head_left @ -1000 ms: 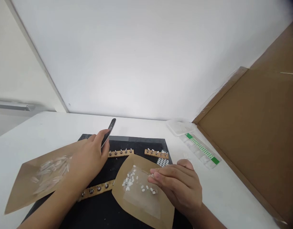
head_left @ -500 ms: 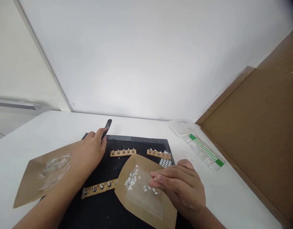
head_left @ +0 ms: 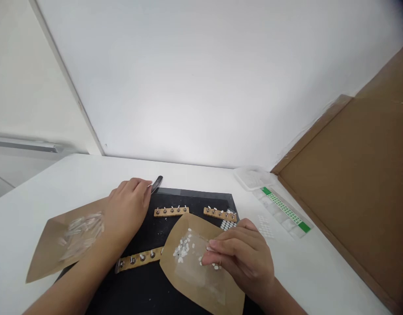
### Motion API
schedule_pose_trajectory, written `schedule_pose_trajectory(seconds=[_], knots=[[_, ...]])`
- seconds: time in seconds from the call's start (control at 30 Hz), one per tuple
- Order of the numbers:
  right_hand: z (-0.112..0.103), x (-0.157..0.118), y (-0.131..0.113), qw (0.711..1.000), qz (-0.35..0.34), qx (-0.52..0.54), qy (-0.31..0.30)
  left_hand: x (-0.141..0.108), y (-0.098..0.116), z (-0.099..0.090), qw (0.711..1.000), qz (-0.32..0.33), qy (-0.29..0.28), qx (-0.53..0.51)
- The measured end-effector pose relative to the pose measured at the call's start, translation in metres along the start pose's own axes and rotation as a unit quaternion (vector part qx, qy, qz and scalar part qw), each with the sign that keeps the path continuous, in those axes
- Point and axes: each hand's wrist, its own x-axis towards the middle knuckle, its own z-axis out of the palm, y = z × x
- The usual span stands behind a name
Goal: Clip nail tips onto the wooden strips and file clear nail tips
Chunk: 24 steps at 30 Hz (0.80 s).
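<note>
My left hand (head_left: 129,208) is closed around a dark, slim tool (head_left: 157,183) near the back edge of a black mat (head_left: 136,291). My right hand (head_left: 242,258) is pinched above a brown sheet (head_left: 178,273); what its fingertips hold is too small to name. Small white oval pieces (head_left: 182,249) lie on a clear film on that sheet. Three wooden strips with metal studs and white pins rest on the mat: one at back middle (head_left: 171,211), one at back right (head_left: 220,214), one at front left (head_left: 142,258), partly under the sheet.
Another brown sheet (head_left: 45,249) at the left holds clear slender pieces (head_left: 85,227). On the white table (head_left: 323,271) at the right are a translucent tray (head_left: 254,177) and a green-and-white strip (head_left: 285,209). A brown board (head_left: 352,175) stands at the right, before a white wall.
My left hand has turned and the tool in it sits lower and farther right. My right hand has shifted slightly left and down, its fingers still pinched. The view has moved a little.
</note>
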Motion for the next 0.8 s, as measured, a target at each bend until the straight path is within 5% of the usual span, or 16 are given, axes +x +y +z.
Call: schedule_pose_trajectory(seconds=[0.1, 0.17, 0.27, 0.43, 0.8], knots=[[0.006, -0.004, -0.002, 0.997, 0.060, 0.050, 0.013, -0.011, 0.021, -0.005, 0.993, 0.078, 0.013, -0.092], [0.010, -0.007, -0.002, 0.990, 0.105, 0.085, 0.028, -0.020, 0.038, -0.011, 0.948, 0.143, 0.033, -0.281], [0.012, -0.010, -0.002, 0.985, 0.132, 0.101, 0.040, -0.030, 0.062, -0.022, 0.870, 0.209, -0.048, -0.443], [0.012, -0.006, -0.003, 0.989, 0.090, 0.110, 0.034, -0.035, 0.076, -0.036, 0.781, 0.229, -0.135, -0.565], [0.015, -0.005, -0.009, 0.982, 0.126, 0.141, 0.006, -0.035, 0.075, -0.031, 0.757, 0.216, -0.133, -0.602]])
